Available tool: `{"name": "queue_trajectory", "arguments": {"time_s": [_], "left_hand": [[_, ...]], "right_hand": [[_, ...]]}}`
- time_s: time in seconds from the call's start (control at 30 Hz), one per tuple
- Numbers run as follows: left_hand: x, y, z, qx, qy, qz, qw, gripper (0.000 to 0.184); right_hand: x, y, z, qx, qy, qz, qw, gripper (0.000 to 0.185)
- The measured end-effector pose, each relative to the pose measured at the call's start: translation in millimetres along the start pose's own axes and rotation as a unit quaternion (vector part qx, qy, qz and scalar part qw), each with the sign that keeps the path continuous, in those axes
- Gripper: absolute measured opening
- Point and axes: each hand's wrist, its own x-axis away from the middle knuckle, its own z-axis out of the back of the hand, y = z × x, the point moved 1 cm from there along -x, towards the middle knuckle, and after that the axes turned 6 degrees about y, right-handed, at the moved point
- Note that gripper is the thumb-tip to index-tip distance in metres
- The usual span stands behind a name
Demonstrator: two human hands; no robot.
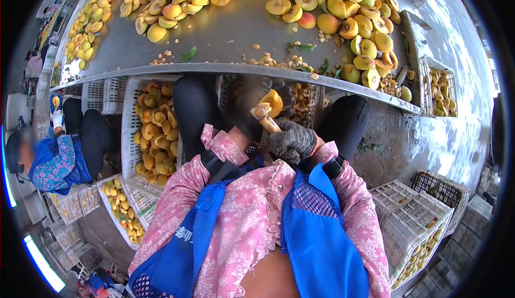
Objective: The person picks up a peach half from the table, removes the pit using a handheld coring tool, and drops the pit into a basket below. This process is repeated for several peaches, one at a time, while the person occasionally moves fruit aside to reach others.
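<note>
My right hand [292,141], in a grey knitted glove, is closed around a pale wooden-handled tool [268,122] in front of my lap. A yellow-orange fruit half [273,103] is at the tool's far end; whether it touches the tool or my left hand is unclear. My left hand [248,102] is smeared by motion just left of the fruit half, and its fingers cannot be made out. Beyond both hands, between my knees, a crate [317,107] holds fruit pieces, partly hidden by the hands.
A metal table [214,43] bears heaps of cut fruit [365,27], loose pits and leaves; its raised edge runs above my knees. Left of my leg stands a crate of fruit halves [156,129]. More crates [410,217] stand at right. Another person [64,156] sits at far left.
</note>
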Motion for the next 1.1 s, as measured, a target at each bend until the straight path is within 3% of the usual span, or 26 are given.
{"name": "queue_trajectory", "arguments": {"time_s": [0.07,0.17,0.23,0.27,0.3,0.33,0.4,0.47,0.5,0.53,0.57,0.67,0.73,0.8,0.87,0.93,1.0,1.07,1.1], "left_hand": [[0,-3,5,-0.102,0.041,-0.005,0.994,0.032],[-7,18,-14,-0.253,0.092,-0.017,0.963,0.031],[-7,50,-18,-0.350,0.095,-0.112,0.925,0.023],[-5,71,-19,-0.395,0.098,-0.160,0.899,0.019],[1,97,-27,-0.343,0.150,-0.117,0.920,0.017],[7,120,-29,-0.289,0.199,-0.075,0.933,0.015],[17,159,2,-0.331,0.242,-0.184,0.894,0.016],[27,192,50,-0.427,0.335,-0.214,0.812,0.019],[35,215,44,-0.609,0.364,-0.168,0.684,0.024],[40,228,46,-0.687,0.335,-0.126,0.633,0.028],[41,236,47,-0.756,0.304,-0.084,0.573,0.031],[11,235,43,-0.756,0.297,-0.110,0.573,0.034],[-27,230,7,-0.660,0.238,-0.142,0.698,0.033],[-82,214,-3,-0.627,0.157,-0.190,0.739,0.032],[-136,194,-28,-0.608,0.112,-0.152,0.771,0.033],[-193,173,-45,-0.666,0.077,-0.173,0.722,0.039],[-245,138,-40,-0.630,0.017,-0.238,0.739,0.045],[-261,124,-57,-0.714,-0.010,-0.158,0.682,0.047],[-265,121,-64,-0.670,-0.046,-0.090,0.735,0.047]], "right_hand": [[2,6,-9,0.049,0.017,0.032,0.998,0.035],[12,9,9,-0.075,0.027,0.082,0.993,0.035],[19,10,30,-0.098,0.021,0.102,0.990,0.031],[14,11,35,-0.025,0.073,0.067,0.995,0.029],[8,10,38,0.049,0.123,0.033,0.991,0.028],[-1,22,47,0.199,0.166,0.078,0.963,0.027],[-21,57,64,0.474,0.241,0.161,0.831,0.026],[-17,49,56,0.472,0.230,0.169,0.834,0.027],[-17,45,54,0.470,0.223,0.173,0.836,0.028],[-21,42,57,0.453,0.216,0.127,0.856,0.028],[-25,43,59,0.458,0.217,0.144,0.850,0.028],[-40,57,71,0.471,0.218,0.170,0.838,0.029],[-48,67,77,0.456,0.205,0.197,0.844,0.029],[-46,59,73,0.462,0.210,0.179,0.843,0.028],[-43,48,71,0.458,0.207,0.141,0.853,0.034],[-41,43,70,0.448,0.216,0.118,0.860,0.038],[-48,52,76,0.445,0.224,0.137,0.856,0.038],[-50,50,77,0.440,0.229,0.128,0.859,0.037],[-50,50,78,0.436,0.241,0.134,0.856,0.037]]}}
